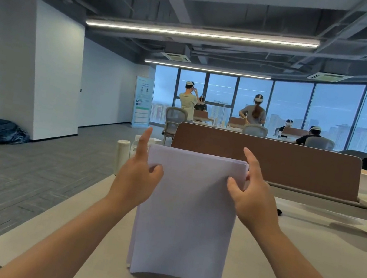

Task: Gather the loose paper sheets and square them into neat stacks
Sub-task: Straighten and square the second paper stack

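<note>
White stack of paper sheets (186, 213) stands upright near the middle of the beige table (275, 277), its slightly bowed lower edge down at the tabletop. The left hand (137, 177) pinches the stack's upper left edge, thumb on the front face and index finger pointing straight up. The right hand (252, 200) pinches the upper right edge the same way, index finger raised. Behind the stack runs a brown divider panel (295, 163). A pale cylindrical bottle (122, 155) stands left of it.
</note>
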A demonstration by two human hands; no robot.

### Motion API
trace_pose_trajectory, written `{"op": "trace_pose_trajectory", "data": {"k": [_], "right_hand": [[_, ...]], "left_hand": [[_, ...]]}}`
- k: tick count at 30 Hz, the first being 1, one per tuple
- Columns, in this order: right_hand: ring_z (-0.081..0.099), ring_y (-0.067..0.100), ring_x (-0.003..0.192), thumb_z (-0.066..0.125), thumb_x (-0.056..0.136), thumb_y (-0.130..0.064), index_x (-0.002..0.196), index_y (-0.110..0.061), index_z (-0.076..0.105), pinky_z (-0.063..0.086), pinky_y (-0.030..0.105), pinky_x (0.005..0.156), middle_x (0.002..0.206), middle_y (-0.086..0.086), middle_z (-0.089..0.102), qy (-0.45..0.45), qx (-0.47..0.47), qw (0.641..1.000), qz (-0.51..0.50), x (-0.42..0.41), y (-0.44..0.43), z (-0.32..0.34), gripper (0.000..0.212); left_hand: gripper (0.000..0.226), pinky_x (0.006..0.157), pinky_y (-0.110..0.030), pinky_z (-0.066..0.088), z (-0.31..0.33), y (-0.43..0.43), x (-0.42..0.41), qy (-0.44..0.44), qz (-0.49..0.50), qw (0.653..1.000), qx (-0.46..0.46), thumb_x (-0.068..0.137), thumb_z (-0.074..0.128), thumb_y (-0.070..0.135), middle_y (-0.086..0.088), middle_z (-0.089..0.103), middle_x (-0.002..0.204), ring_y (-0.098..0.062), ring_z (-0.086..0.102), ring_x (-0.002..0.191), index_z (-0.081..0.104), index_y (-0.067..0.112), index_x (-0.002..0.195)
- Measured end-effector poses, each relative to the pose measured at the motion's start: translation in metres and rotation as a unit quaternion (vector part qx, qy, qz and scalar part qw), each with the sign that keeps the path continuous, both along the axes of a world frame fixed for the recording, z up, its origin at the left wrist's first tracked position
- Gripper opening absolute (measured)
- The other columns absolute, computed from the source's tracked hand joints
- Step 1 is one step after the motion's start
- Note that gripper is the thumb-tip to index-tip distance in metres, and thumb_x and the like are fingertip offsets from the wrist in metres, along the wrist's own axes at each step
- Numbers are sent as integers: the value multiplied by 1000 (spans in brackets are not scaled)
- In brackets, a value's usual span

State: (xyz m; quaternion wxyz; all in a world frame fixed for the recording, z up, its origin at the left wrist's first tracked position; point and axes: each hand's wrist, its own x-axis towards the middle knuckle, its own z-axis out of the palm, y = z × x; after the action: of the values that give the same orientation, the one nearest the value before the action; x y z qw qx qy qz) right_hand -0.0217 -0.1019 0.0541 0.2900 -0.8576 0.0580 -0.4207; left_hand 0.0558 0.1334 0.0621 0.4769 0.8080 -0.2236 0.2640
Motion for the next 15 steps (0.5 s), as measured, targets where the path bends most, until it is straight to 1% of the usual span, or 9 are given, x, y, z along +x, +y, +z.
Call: {"op": "trace_pose_trajectory", "data": {"k": [1,2,3,4,5,6,9,12,15], "right_hand": [[58,13,70,57,94,-33,151,-47,18,55,38,61,89,-7,59,0,-24,1000,-7,-2,1,2,71],[58,12,73,56,95,-34,152,-48,18,55,37,62,93,-8,58,-1,-46,999,-13,-2,1,3,70],[57,12,76,55,95,-35,152,-47,21,55,36,63,98,-8,57,-3,-68,998,-17,-2,2,3,67],[56,12,77,54,96,-35,151,-46,25,55,35,64,103,-7,56,-3,-87,996,-20,-3,2,3,64],[55,11,77,53,96,-36,150,-44,29,55,34,64,106,-7,56,-3,-102,995,-20,-3,3,3,60],[55,10,77,52,96,-36,149,-43,33,55,35,63,109,-7,56,-3,-111,994,-21,-3,3,3,56],[57,12,76,51,97,-37,147,-37,37,57,35,61,113,-7,54,2,-124,992,-33,-4,4,2,52],[59,14,77,50,97,-35,146,-31,41,57,35,60,115,-5,55,-7,-132,990,-47,-6,5,2,50],[60,17,77,50,97,-34,142,-27,46,54,34,61,114,-4,55,-10,-136,989,-57,-9,8,4,46]], "left_hand": [[84,54,-32,43,1,0,-2,-19,11,999,26,91,50,14,-4,57,74,-18,54,59,3,48,151],[84,52,-30,39,2,0,-5,-34,17,998,48,91,49,14,-4,57,78,-15,50,57,3,48,152],[81,55,-28,39,4,0,-6,-45,20,997,65,92,49,14,-5,60,92,-13,49,60,8,47,152],[74,63,-27,40,5,1,-6,-53,24,995,80,93,48,15,-4,60,112,-11,51,67,16,45,152],[65,71,-26,41,6,1,-7,-54,26,994,94,95,48,16,-3,55,128,-11,51,77,25,42,150],[58,75,-26,40,6,2,-7,-52,26,993,104,97,47,18,-2,51,134,-11,51,84,32,39,148],[49,76,-25,42,6,2,-9,-46,21,994,102,98,46,19,-3,49,131,-14,53,88,41,33,144],[46,76,-26,43,8,2,-9,-46,31,993,103,98,46,19,-4,49,131,-14,51,91,42,30,142],[45,80,-26,42,11,1,-12,-36,35,994,95,98,45,20,-4,49,136,-12,48,95,43,28,141]]}}
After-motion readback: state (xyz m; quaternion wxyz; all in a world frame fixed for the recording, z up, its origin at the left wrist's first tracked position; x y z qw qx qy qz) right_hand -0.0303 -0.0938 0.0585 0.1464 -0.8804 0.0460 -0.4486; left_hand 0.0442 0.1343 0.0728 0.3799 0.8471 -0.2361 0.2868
